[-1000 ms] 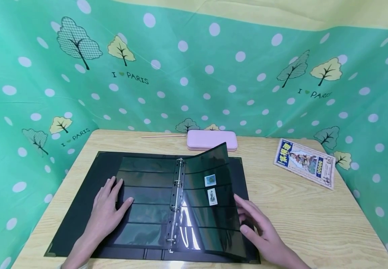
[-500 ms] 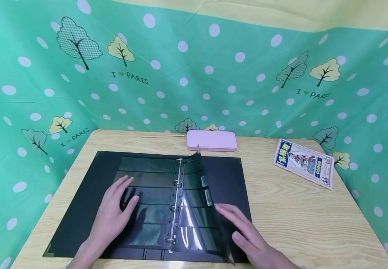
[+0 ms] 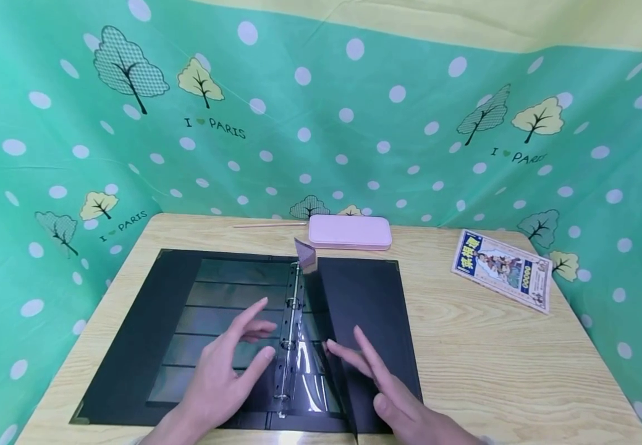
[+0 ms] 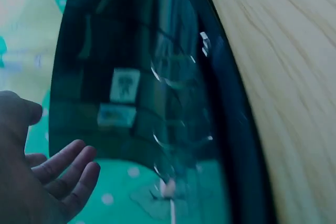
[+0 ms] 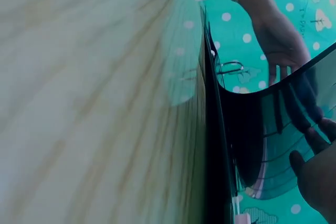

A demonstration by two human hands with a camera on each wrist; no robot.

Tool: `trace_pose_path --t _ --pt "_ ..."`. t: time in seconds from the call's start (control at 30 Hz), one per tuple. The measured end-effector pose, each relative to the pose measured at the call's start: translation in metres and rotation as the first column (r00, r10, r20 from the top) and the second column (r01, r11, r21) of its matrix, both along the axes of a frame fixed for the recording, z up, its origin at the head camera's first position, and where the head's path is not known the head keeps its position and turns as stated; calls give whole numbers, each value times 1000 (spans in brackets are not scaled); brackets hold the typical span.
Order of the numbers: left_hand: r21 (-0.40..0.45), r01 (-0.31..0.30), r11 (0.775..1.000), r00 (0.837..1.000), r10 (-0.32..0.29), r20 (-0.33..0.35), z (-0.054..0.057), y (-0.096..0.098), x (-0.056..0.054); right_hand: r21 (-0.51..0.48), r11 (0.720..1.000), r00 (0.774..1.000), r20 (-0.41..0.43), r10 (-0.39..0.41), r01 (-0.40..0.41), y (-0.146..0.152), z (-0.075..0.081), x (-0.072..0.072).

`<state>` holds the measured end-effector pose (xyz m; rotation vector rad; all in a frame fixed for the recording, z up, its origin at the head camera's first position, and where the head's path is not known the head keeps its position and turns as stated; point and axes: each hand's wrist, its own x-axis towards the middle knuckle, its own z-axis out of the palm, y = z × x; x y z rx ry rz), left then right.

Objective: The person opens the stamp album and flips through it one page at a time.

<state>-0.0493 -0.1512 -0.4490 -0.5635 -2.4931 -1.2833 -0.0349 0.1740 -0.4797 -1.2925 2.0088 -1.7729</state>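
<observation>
A black ring binder (image 3: 365,290) lies spread on the table, used as a stamp album. One dark clear pocket page (image 3: 316,309) stands almost upright, bowed, right of the metal rings (image 3: 294,321). Two stamps, a pale one (image 4: 125,85) and a bluish one (image 4: 116,115), show in its pockets in the left wrist view. My right hand (image 3: 398,395) has its extended fingertips against the page's right face. Over the left page (image 3: 232,321), near the rings, my left hand (image 3: 226,371) hovers with spread, slightly bent fingers and holds nothing.
A pink case (image 3: 350,232) sits behind the binder, with a thin stick (image 3: 269,225) to its left. At the right lies a colourful printed paper packet (image 3: 503,271). A green dotted cloth (image 3: 276,123) hangs around the table (image 3: 493,364).
My right hand has moved left, swinging the page from lying rightward to nearly upright. My left hand has come off the left side of the binder and shifted right toward the rings.
</observation>
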Motion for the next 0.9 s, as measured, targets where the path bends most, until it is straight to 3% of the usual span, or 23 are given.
trace_pose_path --t 0.1,0.2,0.27,0.37,0.5,0.57,0.8,0.9 --pt "34 54 998 998 -55 35 8 8 5 27 999 994 103 37 -40 -3 -1 1" --pt "80 63 995 989 -73 132 16 15 9 39 996 990 114 81 -86 -8 -2 0" --pt "112 37 993 972 -62 227 21 19 11 43 993 990 97 101 -106 -12 -2 -1" --pt "135 -16 991 931 -34 363 27 23 12 47 992 990 85 115 -119 -14 -2 -1" --pt "137 -44 990 904 -19 427 29 25 12 35 990 984 123 130 -135 -15 -2 -1" --pt "130 -49 990 905 -11 425 28 26 12 25 990 982 133 138 -142 -15 -2 0" --pt "98 -52 994 933 14 359 24 26 12 17 989 979 147 142 -146 -13 1 0" --pt "103 -58 993 935 17 355 23 25 13 18 992 983 140 122 -126 -9 2 -1"
